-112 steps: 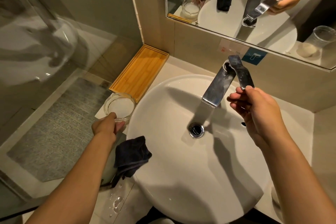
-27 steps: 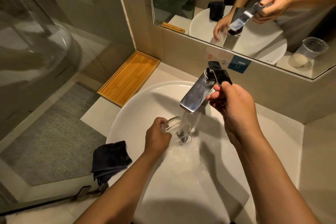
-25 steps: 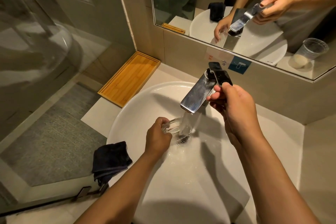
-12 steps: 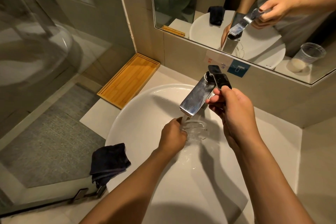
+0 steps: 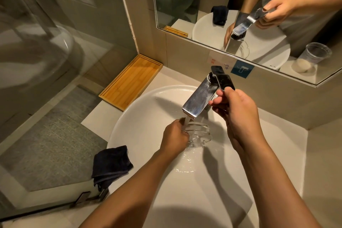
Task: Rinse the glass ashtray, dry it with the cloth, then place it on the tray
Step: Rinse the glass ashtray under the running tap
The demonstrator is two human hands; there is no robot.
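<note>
My left hand [image 5: 174, 136] grips the clear glass ashtray [image 5: 199, 132] by its left rim, holding it tilted under the running stream from the chrome tap [image 5: 200, 98]. Water spills off it into the white basin [image 5: 137, 116]. My right hand [image 5: 235, 111] pinches the end of the tap's black lever [image 5: 223, 77]. A dark cloth [image 5: 110, 164] lies folded on the basin's left rim. The bamboo tray [image 5: 132, 80] sits on the counter at the back left, with nothing on it.
A mirror [image 5: 240, 5] hangs behind the tap; it reflects a plastic cup [image 5: 311, 57] at the right. A glass shower panel [image 5: 46, 61] stands close on the left. The counter [image 5: 288, 150] runs to the right of the basin.
My left hand carried the ashtray from beside the tray into the basin and under the stream. The right hand lifted the lever and water runs. In the last half second, hardly anything moved.
</note>
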